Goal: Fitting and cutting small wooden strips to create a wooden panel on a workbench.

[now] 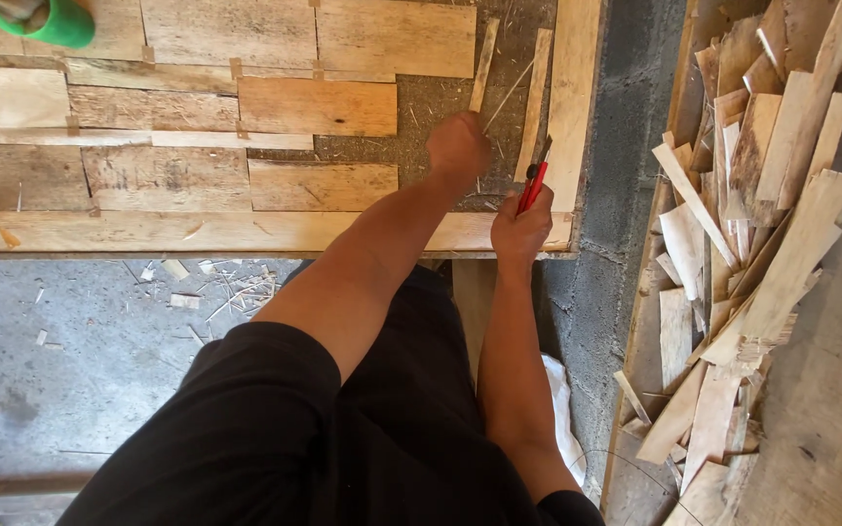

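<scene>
My left hand [458, 148] reaches over a wooden frame [246, 232] and pinches a thin wood sliver [511, 94] lying on the rough board inside it. My right hand [521, 232] rests at the frame's near edge, shut on a red utility knife [535, 180] whose blade points up toward a narrow wood strip [535, 97]. Flat wood veneer pieces [318, 105] are laid side by side across the panel, left of both hands. Another thin strip [483, 64] lies just above my left hand.
A heap of loose wood offcuts [743, 224] lies at the right, beyond a grey concrete block wall [626, 146]. A green tape roll [41, 19] sits at the top left. Wood chips litter the concrete floor [99, 331]. My black clothing fills the bottom middle.
</scene>
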